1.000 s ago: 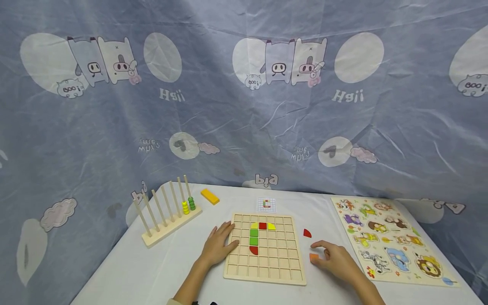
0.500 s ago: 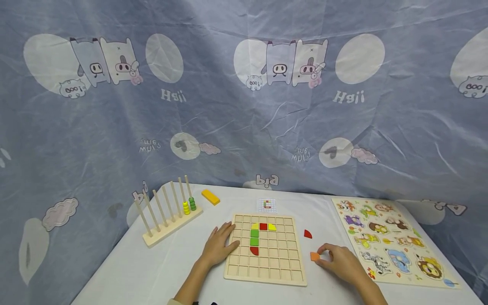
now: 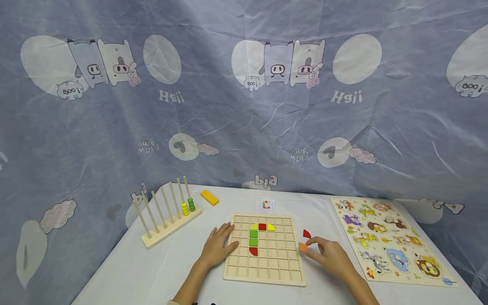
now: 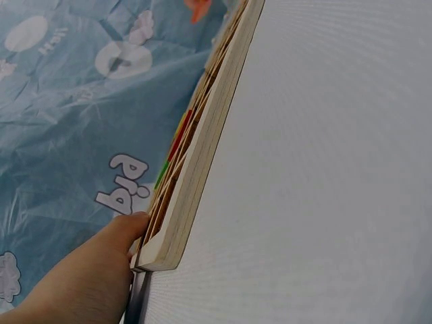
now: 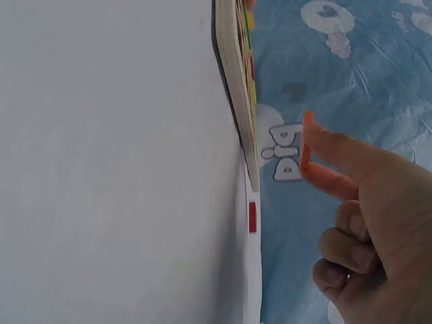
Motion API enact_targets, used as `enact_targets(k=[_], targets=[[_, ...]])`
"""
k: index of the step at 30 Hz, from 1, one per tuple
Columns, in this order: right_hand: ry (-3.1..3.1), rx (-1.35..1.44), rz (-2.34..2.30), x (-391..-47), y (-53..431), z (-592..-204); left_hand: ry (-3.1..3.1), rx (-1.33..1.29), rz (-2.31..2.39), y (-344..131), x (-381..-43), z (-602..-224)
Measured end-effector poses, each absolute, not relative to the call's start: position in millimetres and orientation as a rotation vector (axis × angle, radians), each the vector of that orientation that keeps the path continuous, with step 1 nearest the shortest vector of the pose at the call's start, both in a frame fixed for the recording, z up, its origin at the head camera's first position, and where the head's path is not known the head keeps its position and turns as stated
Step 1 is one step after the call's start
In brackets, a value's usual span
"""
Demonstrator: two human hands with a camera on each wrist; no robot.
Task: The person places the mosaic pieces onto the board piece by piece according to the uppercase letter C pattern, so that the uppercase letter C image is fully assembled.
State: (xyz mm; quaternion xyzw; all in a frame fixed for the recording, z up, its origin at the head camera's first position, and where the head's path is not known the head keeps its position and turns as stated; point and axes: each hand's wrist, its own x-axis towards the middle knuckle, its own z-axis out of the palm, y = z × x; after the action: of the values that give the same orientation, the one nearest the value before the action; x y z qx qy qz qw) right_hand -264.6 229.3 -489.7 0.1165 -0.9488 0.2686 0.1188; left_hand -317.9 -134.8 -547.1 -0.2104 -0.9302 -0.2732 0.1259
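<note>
My right hand (image 3: 331,258) pinches an orange square tile (image 3: 303,247) between thumb and index finger, just off the right edge of the wooden grid board (image 3: 280,262). In the right wrist view the orange tile (image 5: 307,142) is seen edge-on, raised above the table, with the other fingers curled in. My left hand (image 3: 218,245) rests on the board's left edge, thumb lying over the rim (image 4: 169,253). Set in the grid are two yellow corner pieces, a red square (image 3: 262,227), two green squares (image 3: 253,238) and a red quarter-round piece (image 3: 253,251).
A loose red quarter-round piece (image 3: 306,234) lies right of the board. Behind it sits a small pattern card (image 3: 266,206). A peg abacus (image 3: 171,228) and yellow block (image 3: 209,198) stand left; an animal puzzle board (image 3: 392,241) lies right.
My right hand takes hold of the orange tile, lifts it off the table and carries it left and away from me, toward the board's edge. The left hand stays in place.
</note>
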Motion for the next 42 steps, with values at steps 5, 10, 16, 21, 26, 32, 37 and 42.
enact_targets(k=[5,10,16,21,26,32,37,42], targets=[[-2.742,0.397,0.844,-265,205,-486,-2.713,-0.609,-0.782,-134,-318,-548],[-2.734,0.448,0.896,-266,184,-484,-2.714,-0.609,-0.784,-133,-318,-547],[-2.707,0.497,0.919,-270,161,-487,-2.716,-0.607,-0.78,-134,-318,-547],[-2.716,0.553,0.891,-272,145,-494,-2.708,-0.611,-0.786,-135,-317,-546],[-2.771,0.577,0.85,-274,135,-499,-2.717,-0.608,-0.796,-135,-317,-546],[-2.788,0.616,0.772,-277,131,-503,-2.724,-0.606,-0.783,-134,-319,-546],[-2.762,0.653,0.712,-280,128,-506,-2.72,-0.605,-0.784,-134,-319,-545],[-2.763,0.65,0.672,-280,126,-508,-2.716,-0.607,-0.79,-134,-317,-545]])
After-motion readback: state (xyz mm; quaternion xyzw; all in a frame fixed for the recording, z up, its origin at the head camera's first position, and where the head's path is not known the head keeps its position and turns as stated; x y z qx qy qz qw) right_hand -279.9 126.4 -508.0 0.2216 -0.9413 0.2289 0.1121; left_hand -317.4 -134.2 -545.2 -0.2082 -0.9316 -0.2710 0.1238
